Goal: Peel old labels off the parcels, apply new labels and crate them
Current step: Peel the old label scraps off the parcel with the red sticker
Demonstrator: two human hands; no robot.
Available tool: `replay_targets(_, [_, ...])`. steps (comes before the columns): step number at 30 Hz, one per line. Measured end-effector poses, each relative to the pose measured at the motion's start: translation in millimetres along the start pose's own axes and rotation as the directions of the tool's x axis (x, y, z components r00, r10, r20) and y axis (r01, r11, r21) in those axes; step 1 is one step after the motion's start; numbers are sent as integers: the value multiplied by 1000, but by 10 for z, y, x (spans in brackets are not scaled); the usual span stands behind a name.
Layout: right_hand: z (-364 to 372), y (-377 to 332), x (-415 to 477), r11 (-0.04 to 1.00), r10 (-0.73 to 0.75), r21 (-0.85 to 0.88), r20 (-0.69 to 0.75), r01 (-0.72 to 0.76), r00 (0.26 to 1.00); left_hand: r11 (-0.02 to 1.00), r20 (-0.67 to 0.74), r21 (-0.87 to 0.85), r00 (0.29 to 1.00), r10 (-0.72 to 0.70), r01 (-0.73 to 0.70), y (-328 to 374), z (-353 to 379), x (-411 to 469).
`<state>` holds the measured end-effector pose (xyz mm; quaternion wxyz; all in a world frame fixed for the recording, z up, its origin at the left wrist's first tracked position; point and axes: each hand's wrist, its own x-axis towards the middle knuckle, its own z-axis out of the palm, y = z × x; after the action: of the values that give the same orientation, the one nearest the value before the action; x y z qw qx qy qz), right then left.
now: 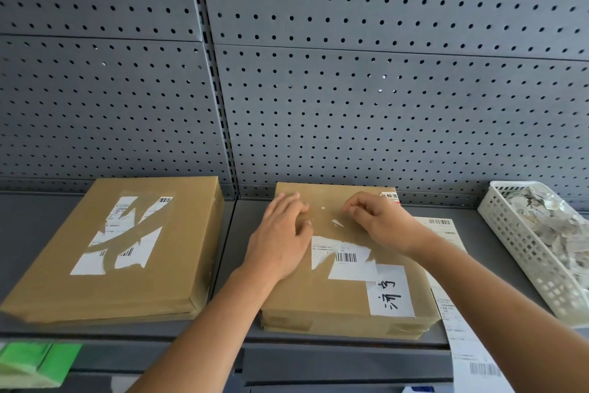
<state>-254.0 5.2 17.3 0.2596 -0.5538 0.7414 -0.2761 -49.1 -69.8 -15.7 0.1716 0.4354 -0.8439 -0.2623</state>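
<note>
A person's two bare arms reach forward over a grey metal shelf (228,242) backed by a grey perforated metal panel (382,89). A flat brown cardboard parcel (318,300) lies on the shelf in the middle. The left hand (280,239) rests palm down on its top, fingers straight and spread. The right hand (379,220) is just beside it, fingers curled with the tips down on the cardboard; I cannot tell whether they pinch anything. Below the hands, a torn white barcode label (344,257) is stuck to the parcel. A white handwritten label (390,290) overlaps its near right corner.

A second, larger brown cardboard parcel (178,265) lies to the left, apart from the first, with a ragged, partly peeled white label (124,233) on top. A long white printed label strip (462,338) lies along the middle parcel's right side and hangs over the shelf edge. At far right sits a white plastic lattice basket (522,246) of crumpled paper scraps (548,217).
</note>
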Motion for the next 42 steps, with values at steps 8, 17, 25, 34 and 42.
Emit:
replay_targets(8, [100,-50,-24,982,-105,-160,0,104,994,1000,6,-3,1000,-3,3,-8,6,5])
replay_targets(17, [161,-89,8,906,-148,-400,-1,136,989,1000,-7,-3,1000,1,-1,-29,33,6])
replay_targets(25, [145,-81,5,913,-187,-369,0,173,982,1000,-13,-3,1000,4,-4,-30,19,2])
replay_targets(34, [103,-106,-30,930,-153,-336,9,147,988,1000,-14,-5,1000,3,-3,-27,23,10])
replay_targets(42, [79,-63,-35,957,-165,-244,-20,155,986,1000,-17,-5,1000,12,-12,-30,28,18])
